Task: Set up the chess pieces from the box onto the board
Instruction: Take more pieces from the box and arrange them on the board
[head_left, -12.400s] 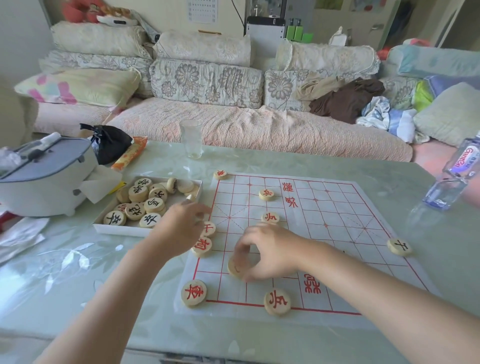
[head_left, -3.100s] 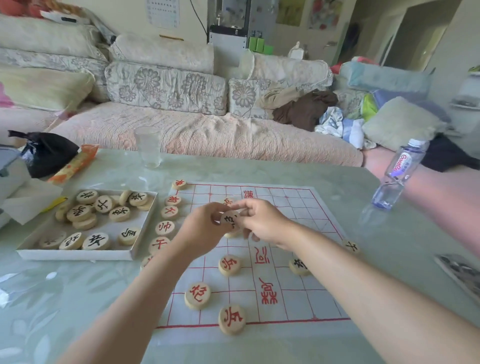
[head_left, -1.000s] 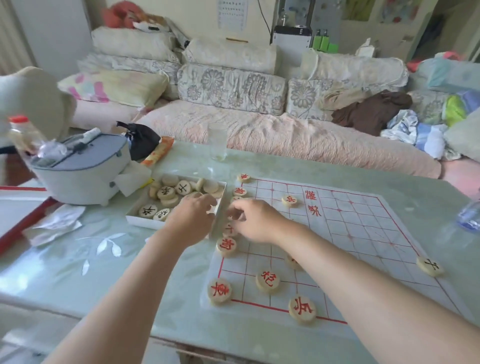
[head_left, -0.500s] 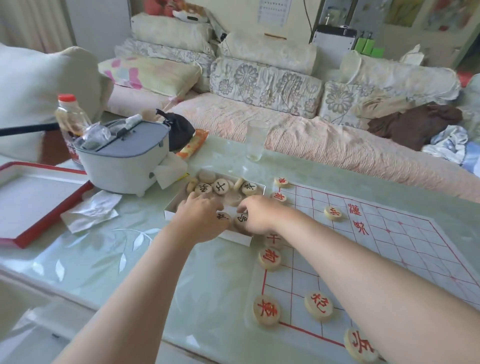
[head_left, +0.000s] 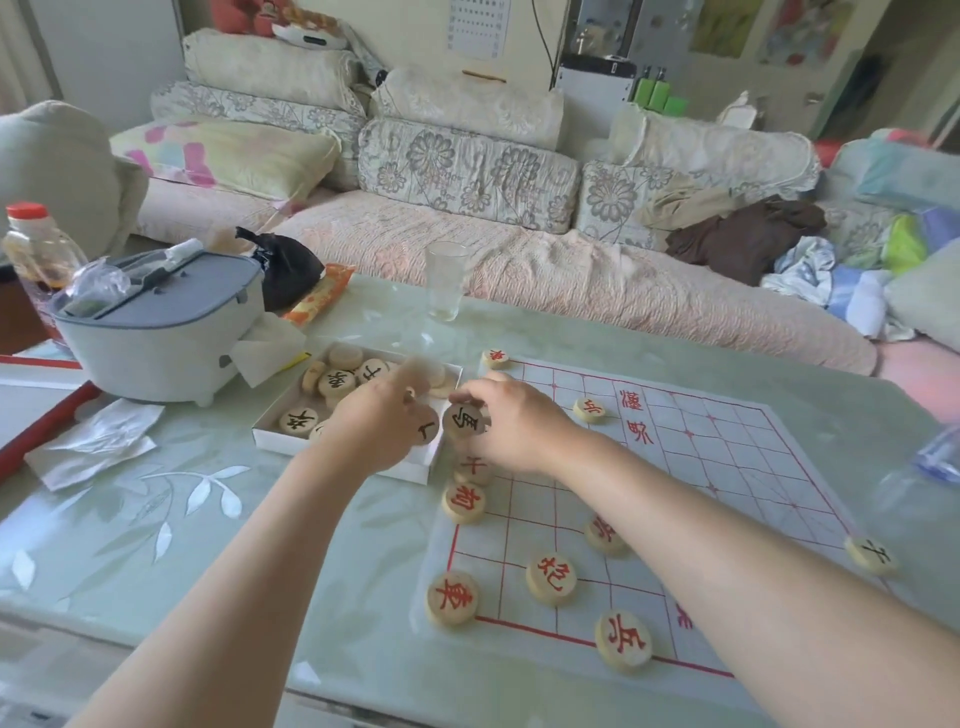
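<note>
Two hands meet over the box (head_left: 275, 442) edge — left hand (head_left: 374, 431) pinches a black-marked piece (head_left: 427, 429), right hand (head_left: 514, 421) grips a second piece (head_left: 464, 422), faces upward, probably to read them before reaching the board (head_left: 727, 467)

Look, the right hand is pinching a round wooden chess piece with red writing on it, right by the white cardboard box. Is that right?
Not quite. The head view shows that the round wooden chess piece pinched by the right hand, by the white cardboard box, has black writing on it, not red.
</note>
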